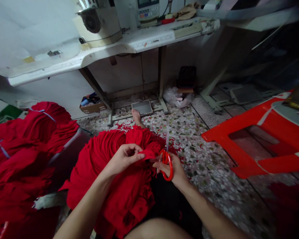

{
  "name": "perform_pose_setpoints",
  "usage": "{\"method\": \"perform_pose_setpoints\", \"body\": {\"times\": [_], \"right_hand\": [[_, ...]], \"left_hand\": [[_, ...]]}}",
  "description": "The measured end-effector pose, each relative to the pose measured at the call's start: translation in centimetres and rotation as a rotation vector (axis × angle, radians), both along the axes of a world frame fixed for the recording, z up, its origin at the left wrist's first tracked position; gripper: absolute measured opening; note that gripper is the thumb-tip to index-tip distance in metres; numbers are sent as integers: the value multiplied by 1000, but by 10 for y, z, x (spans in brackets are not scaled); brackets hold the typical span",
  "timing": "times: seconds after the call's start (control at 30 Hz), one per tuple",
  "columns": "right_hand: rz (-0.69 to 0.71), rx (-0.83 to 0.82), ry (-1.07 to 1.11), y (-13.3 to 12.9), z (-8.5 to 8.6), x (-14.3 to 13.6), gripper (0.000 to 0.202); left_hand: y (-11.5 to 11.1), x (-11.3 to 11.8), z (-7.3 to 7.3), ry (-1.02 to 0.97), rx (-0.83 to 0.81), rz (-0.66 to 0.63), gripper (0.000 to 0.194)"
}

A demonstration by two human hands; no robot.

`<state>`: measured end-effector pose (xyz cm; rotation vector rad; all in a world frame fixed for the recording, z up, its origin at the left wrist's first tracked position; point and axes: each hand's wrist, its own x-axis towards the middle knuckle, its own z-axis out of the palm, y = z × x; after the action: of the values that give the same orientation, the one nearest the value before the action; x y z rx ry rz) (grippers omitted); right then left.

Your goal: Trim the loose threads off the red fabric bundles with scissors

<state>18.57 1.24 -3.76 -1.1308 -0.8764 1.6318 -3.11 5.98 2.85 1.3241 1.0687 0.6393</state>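
A large heap of folded red fabric [109,166] lies across the lap. Above it, my left hand [129,155] pinches the edge of a red piece between thumb and fingers. My right hand [173,167] is wrapped round red-handled scissors [168,166], whose blades point up and away. Its thumb reaches toward the same red fabric, just right of my left hand. Whether the right fingertips touch the cloth is hard to make out.
Bundles of red fabric [47,116] tied with pale strips stand at the left. Ahead is a white sewing table [149,41] with a machine [99,23]. An orange stool [239,129] stands at the right. Red scraps litter the speckled floor [204,186] near a bare foot [136,116].
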Motion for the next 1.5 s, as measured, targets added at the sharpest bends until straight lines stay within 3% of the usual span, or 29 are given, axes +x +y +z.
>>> {"method": "perform_pose_setpoints", "body": {"times": [0.2,0.37,0.47,0.6,0.73,0.87,1.2,1.37,1.5], "right_hand": [[-107,124,-146,11,20,5,58],[-47,138,-192,10,27,10,47],[-22,82,-166,2,21,15,49],[113,-28,-159,-22,1,24,52],[356,112,-255,-45,-15,37,40],[480,257,-479,-47,-13,43,27],[509,341,-621,-23,-2,32,30],[421,203,-634,-27,-17,29,47],[388,189,-645,-35,-26,30,48]], "left_hand": [[-4,11,-2,133,70,-99,37],[-9,15,1,144,2,-217,40],[-8,15,2,82,-82,-176,41],[-3,15,5,7,-180,-18,40],[0,16,6,-35,-213,38,40],[-2,19,0,-55,-244,55,39],[-8,15,-6,-22,-239,-4,39],[-8,12,-5,22,-242,-18,45],[-10,14,-6,20,-280,-6,48]]}}
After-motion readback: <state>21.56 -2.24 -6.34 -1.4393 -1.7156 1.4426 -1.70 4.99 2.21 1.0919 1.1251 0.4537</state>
